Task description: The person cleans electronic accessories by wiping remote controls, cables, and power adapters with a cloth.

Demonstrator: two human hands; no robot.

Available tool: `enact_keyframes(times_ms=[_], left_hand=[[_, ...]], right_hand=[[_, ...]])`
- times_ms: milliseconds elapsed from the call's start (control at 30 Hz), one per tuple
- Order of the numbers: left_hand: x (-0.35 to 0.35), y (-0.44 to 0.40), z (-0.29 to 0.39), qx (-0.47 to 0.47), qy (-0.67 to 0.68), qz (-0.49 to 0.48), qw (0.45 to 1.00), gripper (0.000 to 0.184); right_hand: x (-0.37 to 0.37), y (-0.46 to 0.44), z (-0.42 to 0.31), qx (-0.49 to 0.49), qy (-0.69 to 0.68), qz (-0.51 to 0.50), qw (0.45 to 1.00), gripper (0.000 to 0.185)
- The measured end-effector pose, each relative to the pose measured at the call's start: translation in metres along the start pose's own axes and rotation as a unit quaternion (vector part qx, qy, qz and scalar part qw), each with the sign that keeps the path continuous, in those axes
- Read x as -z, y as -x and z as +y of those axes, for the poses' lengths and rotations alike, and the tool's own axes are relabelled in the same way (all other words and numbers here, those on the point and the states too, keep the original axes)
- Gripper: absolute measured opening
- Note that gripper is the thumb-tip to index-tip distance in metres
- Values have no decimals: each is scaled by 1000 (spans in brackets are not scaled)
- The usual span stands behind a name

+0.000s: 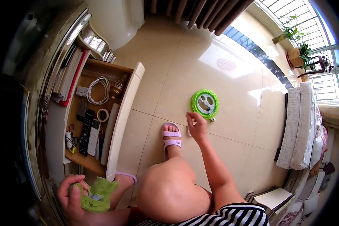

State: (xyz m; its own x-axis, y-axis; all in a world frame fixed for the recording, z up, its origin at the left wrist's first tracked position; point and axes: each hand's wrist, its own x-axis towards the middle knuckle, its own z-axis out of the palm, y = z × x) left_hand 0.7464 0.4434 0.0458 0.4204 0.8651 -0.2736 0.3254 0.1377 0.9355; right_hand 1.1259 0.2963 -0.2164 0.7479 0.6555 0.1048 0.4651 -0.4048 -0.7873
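Note:
My left hand (72, 199) is at the lower left, its fingers wrapped round a crumpled green cloth (101, 194) with a greyish patch. Over the floor, my right hand (198, 127) is closed with thumb and fingers together. A small pale piece (189, 131) shows beside its fingers; whether they hold it I cannot make out. Just beyond that hand, a bright green and white kite reel (205, 104) lies flat on the tiles. An open drawer (125, 113) stands to the left, its front corner near the cloth.
In the drawer are a black remote (87, 132), a white remote (93, 136), a tape roll (102, 115) and a coiled white cable (98, 90). My foot in a pink sandal (172, 138) is on the tiles. A grey cushioned seat (299, 124) is at right; a brown curtain (199, 13) hangs behind.

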Motion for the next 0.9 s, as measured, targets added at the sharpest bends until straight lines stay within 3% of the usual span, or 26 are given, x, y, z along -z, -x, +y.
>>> enact_keyframes(times_ms=[100, 167, 200, 267, 400, 467, 567, 900], left_hand=[[-7, -7, 2, -8, 19, -12, 1000, 32], [-11, -12, 6, 35, 14, -7, 999, 37], [-14, -14, 8, 35, 11, -9, 999, 37], [-19, -18, 9, 34, 24, -18, 999, 36], [-24, -23, 9, 34, 29, -21, 999, 35], [-24, -27, 6, 3, 34, -44, 998, 28], [-26, -30, 5, 7, 32, -40, 999, 27], [-31, -35, 3, 14, 25, -40, 999, 26]], right_hand=[[15, 19, 78, -201, 12, 47, 978, 16], [17, 30, 124, -318, -3, 12, 948, 18], [16, 31, 129, -321, -4, 12, 947, 18], [13, 33, 138, -415, 3, -10, 910, 20], [-8, 35, 169, -436, 25, -13, 899, 24], [-17, 34, 179, -422, 129, 0, 897, 27], [-15, 26, 160, -428, 180, -16, 885, 29], [-9, 35, 163, -428, 156, -9, 890, 23]])
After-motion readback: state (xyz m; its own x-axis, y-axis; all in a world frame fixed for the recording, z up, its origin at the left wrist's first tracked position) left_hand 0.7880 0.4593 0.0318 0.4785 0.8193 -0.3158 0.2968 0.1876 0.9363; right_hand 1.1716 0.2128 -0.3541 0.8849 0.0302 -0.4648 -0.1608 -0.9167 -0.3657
